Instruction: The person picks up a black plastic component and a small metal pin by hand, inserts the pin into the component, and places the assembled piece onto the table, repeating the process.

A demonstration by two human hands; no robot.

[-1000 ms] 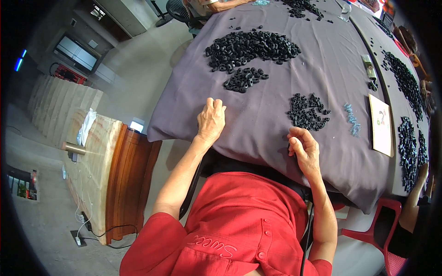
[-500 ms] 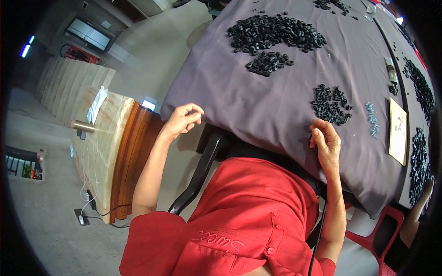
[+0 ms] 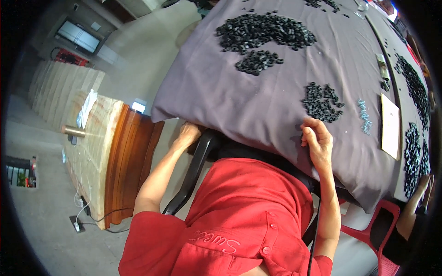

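My left hand (image 3: 188,134) is down at the near left edge of the table, beside the black chair arm (image 3: 195,161). Its fingers are hidden beneath the hanging grey cloth (image 3: 216,101). Over the table's near edge, my right hand (image 3: 318,138) is closed, thumb and fingers brought together. Whatever they may hold is too small to make out. Just beyond that hand lies a loose pile of small black parts (image 3: 320,103). To its right is a narrow heap of small silvery-blue pieces (image 3: 364,118), perhaps screws.
Farther back sit a large heap of black ring-like parts (image 3: 267,32) and a smaller one (image 3: 258,62). A pale card (image 3: 390,126) lies at right. Another person's hand (image 3: 422,187) is near a red chair (image 3: 368,230). A wooden stone-topped counter (image 3: 122,165) stands left.
My left hand has moved down from above the cloth's corner to below its edge. My right hand keeps its closed shape. The whole view has shifted slightly.
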